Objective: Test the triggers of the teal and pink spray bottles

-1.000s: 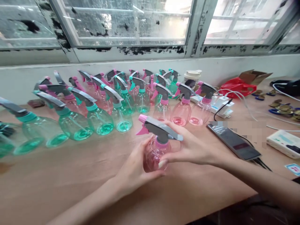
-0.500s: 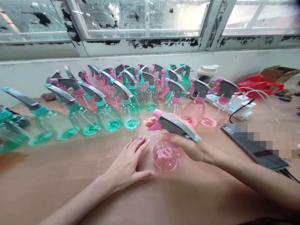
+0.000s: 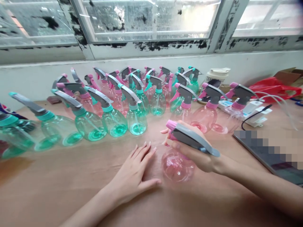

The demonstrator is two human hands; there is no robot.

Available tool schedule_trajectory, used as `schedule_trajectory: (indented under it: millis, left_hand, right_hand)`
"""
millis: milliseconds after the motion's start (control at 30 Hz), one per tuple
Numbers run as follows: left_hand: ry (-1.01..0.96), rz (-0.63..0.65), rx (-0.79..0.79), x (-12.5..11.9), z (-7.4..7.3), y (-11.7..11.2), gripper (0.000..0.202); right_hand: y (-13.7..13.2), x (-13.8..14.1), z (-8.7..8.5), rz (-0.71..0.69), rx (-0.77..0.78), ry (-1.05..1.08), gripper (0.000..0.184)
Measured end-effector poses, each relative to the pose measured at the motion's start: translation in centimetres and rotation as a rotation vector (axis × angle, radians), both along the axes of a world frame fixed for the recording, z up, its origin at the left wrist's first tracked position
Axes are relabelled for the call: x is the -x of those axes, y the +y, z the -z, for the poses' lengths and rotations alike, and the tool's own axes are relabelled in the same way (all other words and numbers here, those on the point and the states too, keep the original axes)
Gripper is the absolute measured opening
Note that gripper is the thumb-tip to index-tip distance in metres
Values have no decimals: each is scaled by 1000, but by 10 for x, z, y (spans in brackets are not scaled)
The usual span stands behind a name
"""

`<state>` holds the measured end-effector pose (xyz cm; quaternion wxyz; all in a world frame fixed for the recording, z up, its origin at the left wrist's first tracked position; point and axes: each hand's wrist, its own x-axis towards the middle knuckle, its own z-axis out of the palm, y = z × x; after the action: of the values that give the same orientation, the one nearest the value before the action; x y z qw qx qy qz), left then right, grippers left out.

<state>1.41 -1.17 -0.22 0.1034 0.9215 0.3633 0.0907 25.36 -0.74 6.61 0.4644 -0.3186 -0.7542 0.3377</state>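
Note:
A clear pink spray bottle [image 3: 177,167] with a grey and pink trigger head stands on the table in front of me. Wrapped round its neck, just under the trigger head, is my right hand [image 3: 196,151]. My left hand [image 3: 134,171] lies flat on the table to the left of the bottle, fingers spread, holding nothing. Its thumb points toward the bottle's base, with a small gap between. Beyond my hands, the nearest bottles are a green spray bottle [image 3: 137,121] and a pink spray bottle [image 3: 201,116].
Several green and pink spray bottles stand in rows toward the wall. At right are a white power strip [image 3: 254,112] with cables, a dark phone-like device [image 3: 251,151], a lidded cup [image 3: 216,75] and a red plastic bag [image 3: 274,88]. Windows line the back.
The view has shifted, so the whole scene sits further right and slightly lower. My right hand still grips the bottle, whose trigger head is turned a little; my left hand stays flat.

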Motion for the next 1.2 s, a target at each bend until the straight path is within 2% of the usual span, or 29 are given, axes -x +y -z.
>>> schedule_trajectory:
  millis: [167,300,633,867,1100,1200]
  left_hand:
    - [14,0,-16,1,2,0,84]
    - [10,13,-31,4,5,1,81]
    - [14,24,-32,8,6,2,78]
    - [20,18,-13,6,1,1,74]
    - [13,18,-27,7,1,0,73]
    - [5,18,-27,7,2,0,72]
  right_hand:
    - [-1,2,-1,-24,-14,70,4]
    - [-4,4,-5,-79,16,90,16]
    - [-1,2,-6,-32,-69,-29,3]
    - [0,0,0,-11,-71,-25,13]
    - [-1,1,1,-110,-60,83,28]
    - [-2,1,1,-116,-53,95,26]
